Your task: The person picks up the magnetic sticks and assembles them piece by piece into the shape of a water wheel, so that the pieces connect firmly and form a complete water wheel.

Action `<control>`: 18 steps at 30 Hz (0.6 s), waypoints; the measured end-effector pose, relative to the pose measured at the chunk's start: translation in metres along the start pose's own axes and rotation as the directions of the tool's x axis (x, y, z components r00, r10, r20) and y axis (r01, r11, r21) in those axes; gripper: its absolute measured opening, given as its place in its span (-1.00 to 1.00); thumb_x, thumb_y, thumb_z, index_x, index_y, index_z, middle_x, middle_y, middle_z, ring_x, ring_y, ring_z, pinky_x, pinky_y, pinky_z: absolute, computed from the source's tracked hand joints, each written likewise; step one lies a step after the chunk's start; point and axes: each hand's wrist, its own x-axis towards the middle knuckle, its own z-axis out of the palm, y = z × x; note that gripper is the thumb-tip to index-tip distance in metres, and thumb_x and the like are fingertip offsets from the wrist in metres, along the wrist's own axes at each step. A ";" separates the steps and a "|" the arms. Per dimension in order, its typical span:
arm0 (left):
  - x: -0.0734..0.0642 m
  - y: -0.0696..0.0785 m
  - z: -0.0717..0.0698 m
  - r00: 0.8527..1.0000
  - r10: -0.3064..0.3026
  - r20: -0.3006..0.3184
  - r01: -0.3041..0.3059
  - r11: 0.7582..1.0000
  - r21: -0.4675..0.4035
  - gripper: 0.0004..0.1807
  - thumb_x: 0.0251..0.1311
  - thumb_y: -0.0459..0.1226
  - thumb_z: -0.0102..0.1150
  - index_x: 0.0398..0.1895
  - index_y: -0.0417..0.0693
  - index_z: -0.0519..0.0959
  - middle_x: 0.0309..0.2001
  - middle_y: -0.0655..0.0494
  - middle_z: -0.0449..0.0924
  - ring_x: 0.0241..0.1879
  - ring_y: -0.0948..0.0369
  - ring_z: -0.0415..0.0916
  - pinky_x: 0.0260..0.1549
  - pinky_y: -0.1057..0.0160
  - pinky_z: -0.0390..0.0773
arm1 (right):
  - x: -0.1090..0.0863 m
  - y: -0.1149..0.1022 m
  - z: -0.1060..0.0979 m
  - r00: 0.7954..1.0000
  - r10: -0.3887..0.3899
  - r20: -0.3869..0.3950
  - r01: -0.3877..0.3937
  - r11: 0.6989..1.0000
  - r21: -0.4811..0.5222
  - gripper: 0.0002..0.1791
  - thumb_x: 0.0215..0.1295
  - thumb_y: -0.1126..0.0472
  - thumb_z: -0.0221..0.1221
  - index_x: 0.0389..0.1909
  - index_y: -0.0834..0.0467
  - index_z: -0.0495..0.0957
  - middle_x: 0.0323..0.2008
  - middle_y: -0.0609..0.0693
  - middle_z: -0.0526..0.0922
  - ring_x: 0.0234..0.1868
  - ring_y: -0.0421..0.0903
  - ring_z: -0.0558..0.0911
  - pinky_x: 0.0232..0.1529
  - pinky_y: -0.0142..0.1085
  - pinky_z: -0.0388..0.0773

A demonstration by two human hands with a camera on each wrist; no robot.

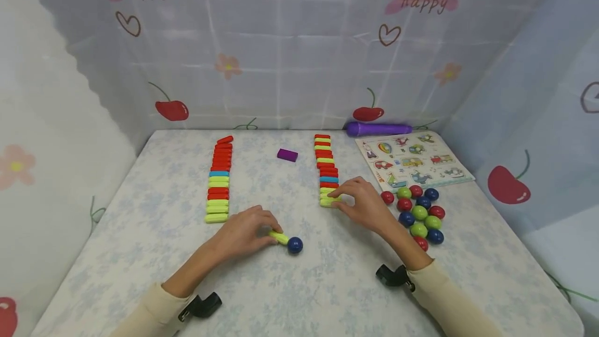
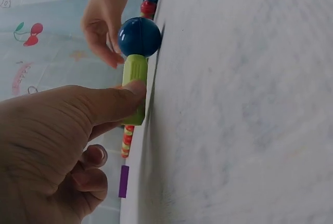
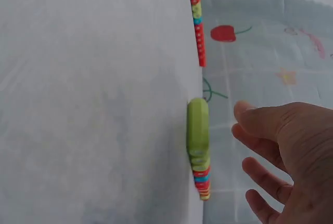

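My left hand (image 1: 245,232) pinches a short yellow-green stick (image 1: 279,237) between thumb and fingers. At the stick's far end sits a dark blue ball (image 1: 295,245), touching it; the left wrist view shows the same ball (image 2: 139,37) up close. My right hand (image 1: 364,206) hovers by the near end of the right row of sticks (image 1: 326,158). In the right wrist view its thumb and fingers are apart with nothing between them, beside the nearest green stick (image 3: 197,126). A second row of sticks (image 1: 218,191), red, yellow-green and blue, lies further left.
Several red, green and blue balls (image 1: 419,212) cluster right of my right hand. Behind them lies a picture sheet (image 1: 412,160), with a purple rod (image 1: 379,129) at the table's back edge. A purple block (image 1: 287,155) lies between the two rows.
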 end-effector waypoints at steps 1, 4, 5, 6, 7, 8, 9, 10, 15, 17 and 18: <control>0.000 -0.001 0.001 1.000 0.005 0.004 -0.005 1.000 0.001 -0.81 0.25 -0.16 0.58 -0.09 0.20 0.84 -0.10 0.39 0.75 -0.04 0.27 0.58 -0.11 0.22 0.64 | 0.000 0.004 0.001 1.000 0.006 0.013 -0.006 1.000 -0.014 -0.78 0.30 0.20 0.53 -0.05 0.01 0.86 -0.10 -0.10 0.83 0.07 0.00 0.60 0.14 0.03 0.56; 0.000 -0.003 0.002 1.000 0.014 0.006 -0.014 1.000 0.010 -0.80 0.25 -0.16 0.58 -0.07 0.19 0.84 -0.09 0.37 0.75 -0.03 0.26 0.58 -0.09 0.21 0.65 | 0.001 0.012 0.004 0.998 0.011 0.055 -0.008 0.999 -0.046 -0.77 0.31 0.18 0.52 -0.02 0.00 0.86 -0.06 -0.07 0.83 0.10 0.02 0.60 0.17 0.06 0.56; 0.000 -0.003 0.003 1.000 0.015 0.000 -0.015 1.000 0.018 -0.80 0.25 -0.16 0.58 -0.07 0.19 0.85 -0.08 0.37 0.75 -0.01 0.27 0.58 -0.08 0.21 0.65 | 0.001 0.013 0.005 0.998 0.016 0.065 -0.013 0.999 -0.051 -0.77 0.32 0.16 0.52 -0.02 0.00 0.86 -0.06 -0.07 0.83 0.11 0.01 0.60 0.18 0.05 0.55; 0.001 -0.004 0.003 1.000 0.021 -0.007 -0.021 0.999 0.026 -0.79 0.25 -0.17 0.59 -0.07 0.19 0.85 -0.07 0.36 0.74 0.00 0.26 0.57 -0.09 0.21 0.66 | 0.001 0.013 0.006 0.997 0.019 0.068 -0.015 0.998 -0.054 -0.77 0.31 0.16 0.52 -0.02 0.00 0.86 -0.06 -0.07 0.82 0.11 0.02 0.60 0.19 0.05 0.55; 0.001 -0.003 0.003 1.000 0.026 -0.016 -0.026 0.999 0.041 -0.78 0.23 -0.17 0.60 -0.06 0.18 0.85 -0.07 0.35 0.73 0.01 0.26 0.57 -0.09 0.21 0.66 | 0.001 0.013 0.006 0.997 0.021 0.069 -0.017 0.998 -0.057 -0.77 0.31 0.16 0.53 -0.02 0.00 0.87 -0.06 -0.07 0.82 0.11 0.02 0.60 0.19 0.05 0.56; 0.001 -0.002 0.002 0.999 0.032 -0.026 -0.030 0.998 0.055 -0.77 0.22 -0.17 0.61 -0.06 0.19 0.85 -0.06 0.35 0.72 0.02 0.26 0.56 -0.11 0.22 0.66 | 0.001 0.013 0.007 0.997 0.022 0.070 -0.018 0.998 -0.064 -0.77 0.31 0.16 0.53 -0.03 0.00 0.87 -0.06 -0.07 0.82 0.10 0.01 0.60 0.19 0.04 0.56; 0.002 0.001 0.001 0.999 0.037 -0.034 -0.034 0.997 0.066 -0.76 0.21 -0.16 0.62 -0.06 0.18 0.85 -0.06 0.34 0.70 0.03 0.26 0.56 -0.13 0.23 0.66 | 0.001 0.013 0.007 0.997 0.023 0.069 -0.018 0.997 -0.070 -0.77 0.31 0.16 0.53 -0.03 0.00 0.87 -0.06 -0.07 0.82 0.10 0.01 0.59 0.18 0.04 0.56; 0.003 0.004 0.000 0.998 0.045 -0.041 -0.042 0.996 0.073 -0.75 0.19 -0.15 0.63 -0.06 0.18 0.85 -0.06 0.32 0.69 0.03 0.26 0.56 -0.15 0.24 0.66 | 0.001 0.013 0.007 0.997 0.024 0.068 -0.019 0.997 -0.076 -0.77 0.30 0.16 0.53 -0.04 0.00 0.87 -0.07 -0.07 0.81 0.09 0.00 0.59 0.17 0.03 0.57; 0.010 0.028 -0.004 0.996 0.090 0.000 -0.089 0.991 0.101 -0.69 0.16 -0.01 0.65 -0.06 0.19 0.86 -0.12 0.28 0.67 -0.08 0.29 0.58 -0.30 0.32 0.62 | 0.001 0.009 0.006 0.997 0.017 0.072 -0.009 0.993 -0.116 -0.78 0.26 0.12 0.56 -0.08 -0.02 0.88 -0.09 -0.08 0.81 0.06 -0.01 0.58 0.11 -0.01 0.57; 0.014 0.036 -0.001 0.994 0.108 0.020 -0.109 0.985 0.135 -0.68 0.15 0.03 0.64 -0.07 0.19 0.86 -0.17 0.28 0.68 -0.14 0.31 0.58 -0.37 0.36 0.57 | 0.001 0.008 0.006 0.997 0.020 0.070 -0.011 0.992 -0.128 -0.78 0.24 0.12 0.58 -0.10 -0.04 0.89 -0.10 -0.09 0.81 0.06 -0.01 0.58 0.10 -0.01 0.58; 0.016 0.039 0.000 0.994 0.108 0.027 -0.111 0.982 0.151 -0.68 0.16 0.04 0.63 -0.08 0.19 0.87 -0.19 0.28 0.68 -0.18 0.32 0.57 -0.41 0.38 0.54 | 0.001 0.008 0.006 0.997 0.024 0.070 -0.015 0.992 -0.129 -0.78 0.23 0.12 0.58 -0.10 -0.05 0.89 -0.11 -0.10 0.82 0.06 -0.01 0.59 0.09 -0.01 0.59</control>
